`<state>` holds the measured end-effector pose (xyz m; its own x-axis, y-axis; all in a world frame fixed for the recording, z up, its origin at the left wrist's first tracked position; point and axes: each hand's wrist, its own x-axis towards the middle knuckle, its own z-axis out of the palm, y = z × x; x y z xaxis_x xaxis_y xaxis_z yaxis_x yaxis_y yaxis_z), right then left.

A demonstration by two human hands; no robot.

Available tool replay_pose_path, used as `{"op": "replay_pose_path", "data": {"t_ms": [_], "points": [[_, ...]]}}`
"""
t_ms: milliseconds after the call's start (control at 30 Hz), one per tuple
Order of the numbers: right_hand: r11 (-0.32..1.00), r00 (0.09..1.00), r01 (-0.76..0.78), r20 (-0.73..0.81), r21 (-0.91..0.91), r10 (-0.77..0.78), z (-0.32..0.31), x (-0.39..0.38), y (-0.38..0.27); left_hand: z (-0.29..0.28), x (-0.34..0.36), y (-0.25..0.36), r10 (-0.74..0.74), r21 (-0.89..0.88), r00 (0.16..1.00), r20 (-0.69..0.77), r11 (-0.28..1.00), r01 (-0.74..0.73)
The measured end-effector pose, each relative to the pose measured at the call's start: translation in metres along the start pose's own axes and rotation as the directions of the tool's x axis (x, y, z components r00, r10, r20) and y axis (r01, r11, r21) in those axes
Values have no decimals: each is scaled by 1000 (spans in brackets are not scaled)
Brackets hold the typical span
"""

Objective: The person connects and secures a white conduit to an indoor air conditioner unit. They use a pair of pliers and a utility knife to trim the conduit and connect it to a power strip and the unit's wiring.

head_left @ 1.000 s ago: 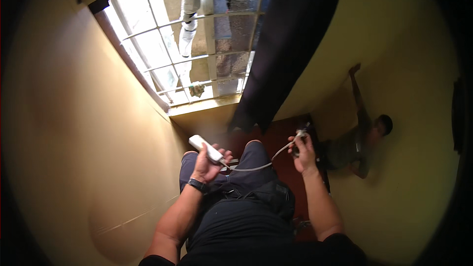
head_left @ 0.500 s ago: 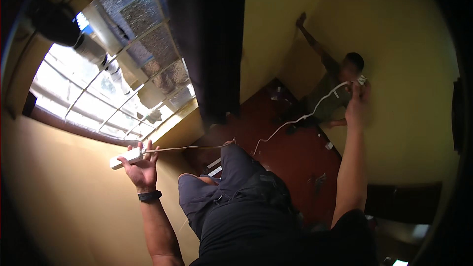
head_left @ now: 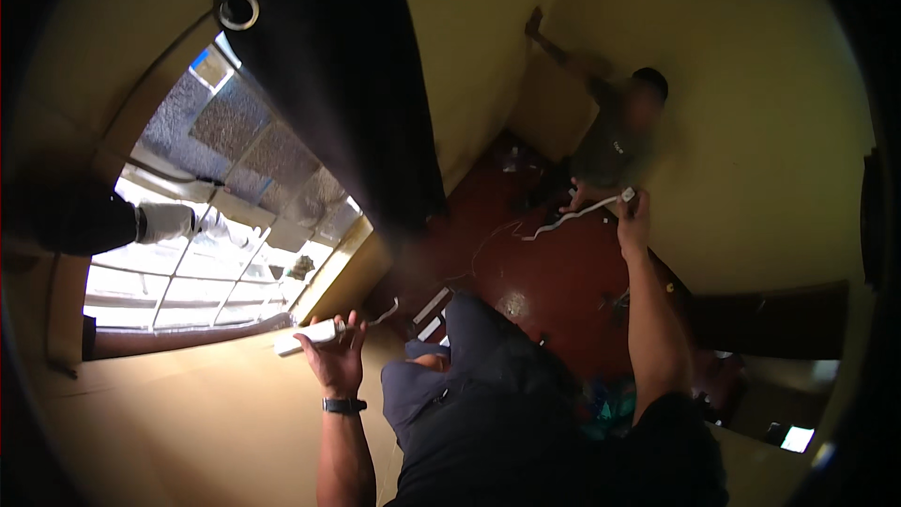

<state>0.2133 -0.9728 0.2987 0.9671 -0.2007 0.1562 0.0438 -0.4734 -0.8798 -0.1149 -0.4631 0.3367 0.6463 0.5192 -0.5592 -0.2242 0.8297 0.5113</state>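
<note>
My left hand (head_left: 336,359) is raised by the window wall, its thumb and fingers around a long white block (head_left: 306,336) that looks like a power strip. A thin white cord (head_left: 383,315) leaves the block beside my fingertips and drops toward the floor. Held out ahead on the right, my right hand (head_left: 634,225) pinches a small white end piece (head_left: 628,194), perhaps a plug. From that piece a white cable (head_left: 580,213) sags to the left. Whether the cord and cable are one length cannot be made out.
A person (head_left: 610,145) crouches in the far corner, one arm against the wall. Left stands a barred window (head_left: 216,253) with a dark curtain (head_left: 347,66). White strips (head_left: 432,305) lie on the red floor (head_left: 554,272). A dark wooden piece (head_left: 770,319) is at the right.
My view has turned, so the window and curtain sit differently. My right hand is lower, and its cable hangs shorter. The cord at my left hand has gone from taut to slack.
</note>
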Motion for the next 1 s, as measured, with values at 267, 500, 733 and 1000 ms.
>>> {"op": "replay_pose_path", "data": {"t_ms": [267,500,733,1000], "points": [[1000,1000,15,-8,3,-15,0,-23,80,-44,4,-39,64,200,960,272,972,-122],[998,995,-58,-78,-15,57,-6,-6,71,-21,-36,-77,108,234,929,353,952,-200],[986,993,57,95,156,-73,8,-35,69,-11,-60,-86,194,571,878,437,695,-438],[932,277,-203,930,301,-240,80,-228,-110,8,-85,-92,260,737,719,645,40,-675]]}}
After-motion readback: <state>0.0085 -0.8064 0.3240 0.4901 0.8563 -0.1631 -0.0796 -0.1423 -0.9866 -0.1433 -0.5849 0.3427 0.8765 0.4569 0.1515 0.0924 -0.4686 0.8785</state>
